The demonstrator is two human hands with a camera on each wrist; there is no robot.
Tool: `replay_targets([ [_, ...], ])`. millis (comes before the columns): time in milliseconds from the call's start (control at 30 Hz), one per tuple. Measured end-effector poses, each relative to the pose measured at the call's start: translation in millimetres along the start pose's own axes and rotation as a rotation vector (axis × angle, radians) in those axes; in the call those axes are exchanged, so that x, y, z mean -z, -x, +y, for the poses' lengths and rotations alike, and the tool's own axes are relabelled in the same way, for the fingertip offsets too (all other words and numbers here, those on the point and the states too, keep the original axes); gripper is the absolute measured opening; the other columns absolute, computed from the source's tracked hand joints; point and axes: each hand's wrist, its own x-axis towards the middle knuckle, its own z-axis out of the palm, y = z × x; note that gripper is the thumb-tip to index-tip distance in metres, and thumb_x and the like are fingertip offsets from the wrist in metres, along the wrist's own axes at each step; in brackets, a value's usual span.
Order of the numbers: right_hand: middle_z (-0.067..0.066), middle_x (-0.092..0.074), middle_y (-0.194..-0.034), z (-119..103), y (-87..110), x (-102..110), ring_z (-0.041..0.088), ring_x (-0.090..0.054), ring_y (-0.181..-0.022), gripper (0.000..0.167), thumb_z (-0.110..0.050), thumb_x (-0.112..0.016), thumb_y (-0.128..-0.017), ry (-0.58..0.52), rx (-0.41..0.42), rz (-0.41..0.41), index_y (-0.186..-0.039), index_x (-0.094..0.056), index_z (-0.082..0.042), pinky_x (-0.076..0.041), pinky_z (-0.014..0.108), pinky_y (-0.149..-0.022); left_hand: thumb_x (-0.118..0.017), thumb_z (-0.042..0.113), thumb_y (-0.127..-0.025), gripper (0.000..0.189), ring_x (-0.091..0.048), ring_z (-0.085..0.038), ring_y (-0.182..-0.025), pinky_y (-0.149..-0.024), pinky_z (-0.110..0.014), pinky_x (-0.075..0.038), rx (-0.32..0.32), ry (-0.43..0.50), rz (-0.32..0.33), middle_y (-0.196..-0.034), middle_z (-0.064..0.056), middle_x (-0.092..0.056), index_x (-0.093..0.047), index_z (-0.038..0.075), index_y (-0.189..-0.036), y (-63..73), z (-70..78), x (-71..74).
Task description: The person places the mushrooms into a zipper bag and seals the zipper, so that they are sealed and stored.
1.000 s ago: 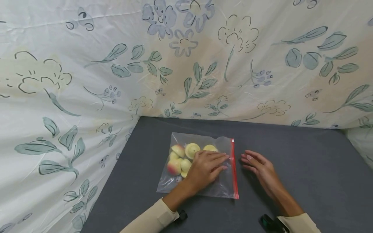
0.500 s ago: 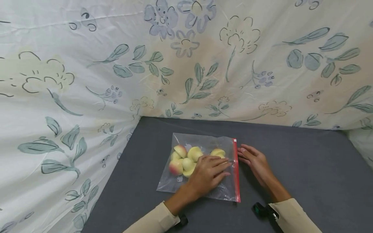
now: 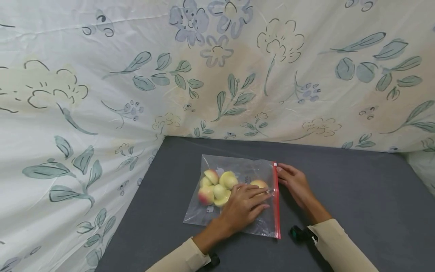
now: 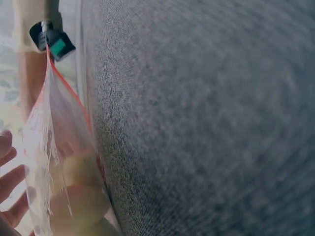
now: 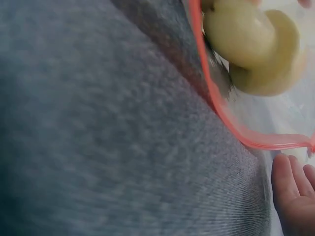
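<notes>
A clear zip bag [image 3: 234,166] with a red zip strip [image 3: 276,211] lies on its side, the strip to the right. Inside it are several yellow fruits with a red blush [image 3: 206,195], peach-like, some looking cut in half. My left hand [image 3: 242,206] rests on top of the bag with its fingers extended toward the strip, covering part of the fruit. At the far end of the strip is my right hand [image 3: 297,185], fingertips right at the bag's corner. In the right wrist view its fingers [image 5: 283,177] are straight, just beside the red edge.
A dark grey cloth-covered table [image 3: 163,189] lies under the bag. Floral fabric [image 3: 210,83] hangs behind it and along the left side. Small black cameras sit on both wrists, such as the right wrist camera [image 3: 299,234].
My right hand has moved left and away from me, up to the strip's far corner. My left hand has shifted slightly right on the bag, and the fruit under its fingers has shifted.
</notes>
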Motion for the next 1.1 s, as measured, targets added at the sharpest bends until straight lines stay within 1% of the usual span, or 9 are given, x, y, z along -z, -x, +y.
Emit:
replay_targets([
  [100,-0.005,-0.068,-0.121,0,-4.2,0,-0.001,-0.069,-0.105,0.062,-0.026,-0.061,-0.11,-0.016,0.008,-0.002,-0.154,-0.042,0.013,-0.058,0.021,-0.091,-0.075,0.037,-0.1,0.031,-0.068,-0.017,-0.122,-0.107,-0.047,-0.048,-0.005,-0.005,0.001,-0.132,0.006,-0.075,-0.079,0.024,-0.128,1.4,0.3,-0.4],
  [167,-0.005,-0.07,-0.12,-1,-6.8,-1,-0.001,-0.069,-0.103,0.06,-0.024,-0.061,-0.11,-0.03,0.008,-0.004,-0.153,-0.043,0.014,-0.058,0.021,-0.091,-0.076,0.037,-0.1,0.03,-0.069,-0.017,-0.121,-0.106,-0.047,-0.049,-0.011,-0.009,0.008,-0.131,0.006,-0.075,-0.08,0.024,-0.126,1.8,0.3,-0.3],
  [300,-0.006,-0.071,-0.117,-2,-11.2,-2,-0.001,-0.069,-0.1,0.062,-0.026,-0.062,-0.109,-0.029,-0.01,-0.003,-0.152,-0.044,0.014,-0.059,0.021,-0.088,-0.078,0.037,-0.098,0.03,-0.069,-0.017,-0.12,-0.102,-0.049,-0.051,-0.026,-0.014,0.017,-0.129,0.006,-0.076,-0.081,0.023,-0.124,2.2,0.3,-0.1],
  [400,-0.009,-0.071,-0.112,-2,-14.2,-3,0.0,-0.07,-0.098,0.061,-0.027,-0.065,-0.108,-0.029,-0.027,0.013,-0.15,-0.047,0.014,-0.06,0.021,-0.085,-0.079,0.036,-0.097,0.029,-0.069,-0.016,-0.12,-0.1,-0.048,-0.052,-0.044,-0.022,0.02,-0.127,0.006,-0.076,-0.082,0.023,-0.122,2.2,0.6,-0.4],
  [533,-0.011,-0.073,-0.107,-1,-17.1,-3,0.002,-0.071,-0.095,0.059,-0.025,-0.068,-0.106,-0.037,-0.041,0.022,-0.147,-0.051,0.014,-0.06,0.022,-0.083,-0.078,0.037,-0.098,0.027,-0.069,-0.016,-0.119,-0.099,-0.046,-0.051,-0.06,-0.037,0.023,-0.126,0.007,-0.077,-0.082,0.023,-0.12,2.7,1.4,-0.7],
  [667,-0.011,-0.075,-0.103,-1,-18.6,-3,0.002,-0.071,-0.092,0.056,-0.023,-0.071,-0.105,-0.045,-0.045,0.026,-0.143,-0.055,0.014,-0.061,0.022,-0.081,-0.077,0.039,-0.098,0.026,-0.069,-0.015,-0.12,-0.1,-0.045,-0.051,-0.059,-0.051,0.021,-0.126,0.007,-0.077,-0.082,0.025,-0.119,3.7,2.4,-1.1],
  [833,-0.011,-0.074,-0.101,-1,-18.6,-2,0.002,-0.071,-0.09,0.055,-0.018,-0.07,-0.105,-0.039,-0.042,0.029,-0.144,-0.053,0.016,-0.06,0.021,-0.081,-0.077,0.039,-0.099,0.026,-0.068,-0.015,-0.12,-0.101,-0.044,-0.051,-0.061,-0.065,0.013,-0.126,0.008,-0.077,-0.082,0.026,-0.12,3.7,3.2,-2.1],
  [967,-0.013,-0.074,-0.1,0,-17.8,0,0.001,-0.07,-0.091,0.054,-0.014,-0.068,-0.106,-0.042,-0.035,0.021,-0.145,-0.049,0.018,-0.059,0.02,-0.082,-0.076,0.038,-0.099,0.027,-0.068,-0.014,-0.12,-0.101,-0.042,-0.051,-0.036,-0.041,-0.005,-0.128,0.007,-0.076,-0.081,0.025,-0.122,0.8,3.4,-0.3],
  [1100,-0.014,-0.074,-0.1,1,-17.4,1,0.0,-0.07,-0.091,0.054,-0.012,-0.068,-0.105,-0.056,-0.028,0.018,-0.145,-0.048,0.019,-0.059,0.019,-0.083,-0.077,0.035,-0.099,0.031,-0.068,-0.012,-0.121,-0.099,-0.037,-0.05,0.027,0.029,-0.002,-0.13,0.007,-0.075,-0.08,0.023,-0.127,-8.2,2.1,5.5],
])
